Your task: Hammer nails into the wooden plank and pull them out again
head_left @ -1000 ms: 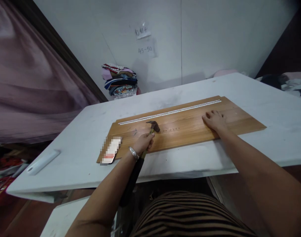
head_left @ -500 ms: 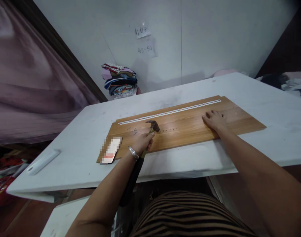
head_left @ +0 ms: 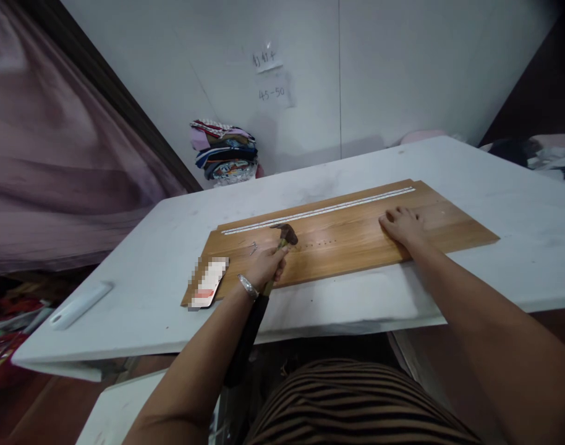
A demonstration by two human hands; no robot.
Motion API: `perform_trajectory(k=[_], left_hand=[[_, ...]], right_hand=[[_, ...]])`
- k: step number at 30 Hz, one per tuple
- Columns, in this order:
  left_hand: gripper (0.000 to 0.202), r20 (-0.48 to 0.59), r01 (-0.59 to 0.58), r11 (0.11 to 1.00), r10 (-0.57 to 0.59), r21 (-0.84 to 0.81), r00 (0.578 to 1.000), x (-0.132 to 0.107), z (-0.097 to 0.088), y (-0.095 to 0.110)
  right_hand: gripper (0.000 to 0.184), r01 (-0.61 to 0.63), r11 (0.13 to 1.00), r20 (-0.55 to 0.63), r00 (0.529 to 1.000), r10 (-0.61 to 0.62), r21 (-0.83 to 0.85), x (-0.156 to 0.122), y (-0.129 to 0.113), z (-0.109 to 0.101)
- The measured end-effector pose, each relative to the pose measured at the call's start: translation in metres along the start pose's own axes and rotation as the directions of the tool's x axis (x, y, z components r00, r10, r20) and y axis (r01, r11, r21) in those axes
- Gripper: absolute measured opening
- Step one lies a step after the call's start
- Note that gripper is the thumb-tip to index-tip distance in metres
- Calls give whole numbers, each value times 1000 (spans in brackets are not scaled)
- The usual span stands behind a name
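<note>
A claw hammer (head_left: 288,235) with a dark grip is held by my left hand (head_left: 266,266), which is closed around the handle near the head. The hammer's head is over the wooden board (head_left: 356,232), beside a row of small dark nail marks (head_left: 322,243); whether it touches the wood I cannot tell. My right hand (head_left: 402,225) rests on the board toward its right part, fingers apart and slightly bent, holding nothing. Several loose nails (head_left: 253,247) lie on the board to the left of the hammer.
A phone (head_left: 211,287) lies on the board's left corner. Two white strips (head_left: 319,212) run along its far side. The white table (head_left: 138,272) carries a pale plastic piece (head_left: 81,306) at left. Folded cloths (head_left: 227,151) are stacked by the wall.
My left hand and the hammer have shifted very slightly to the left, with the head a touch higher in view. My right hand has stayed in place on the board.
</note>
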State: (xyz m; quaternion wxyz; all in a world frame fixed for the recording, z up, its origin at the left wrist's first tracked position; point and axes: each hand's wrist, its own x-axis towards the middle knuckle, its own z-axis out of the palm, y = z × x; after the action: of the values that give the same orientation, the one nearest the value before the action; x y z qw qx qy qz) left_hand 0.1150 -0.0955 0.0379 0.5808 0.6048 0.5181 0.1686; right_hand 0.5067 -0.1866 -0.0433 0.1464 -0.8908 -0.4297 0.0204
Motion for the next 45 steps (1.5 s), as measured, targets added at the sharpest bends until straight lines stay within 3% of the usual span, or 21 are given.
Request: perform_trajectory(k=[10,27,36,45], left_hand=[[34,4,14,1000,-14,26,1000,5,4,-10],[30,9,-13,999,13,52,1000,2,1,-3],[25,-19,45,996,-44,71,999,-2,7,-1],[24,-2,32,998,-32,50,999,-2,4,0]], right_hand=[[49,10,1000,-13,1000,-10,14,0,0,0],[51,4,1000,-3,1000,-4,-5,0,1,1],[50,14,1000,-8,1000,-14,9,1,2,1],[51,8,1000,-6,1000,-8,7,1,2,2]])
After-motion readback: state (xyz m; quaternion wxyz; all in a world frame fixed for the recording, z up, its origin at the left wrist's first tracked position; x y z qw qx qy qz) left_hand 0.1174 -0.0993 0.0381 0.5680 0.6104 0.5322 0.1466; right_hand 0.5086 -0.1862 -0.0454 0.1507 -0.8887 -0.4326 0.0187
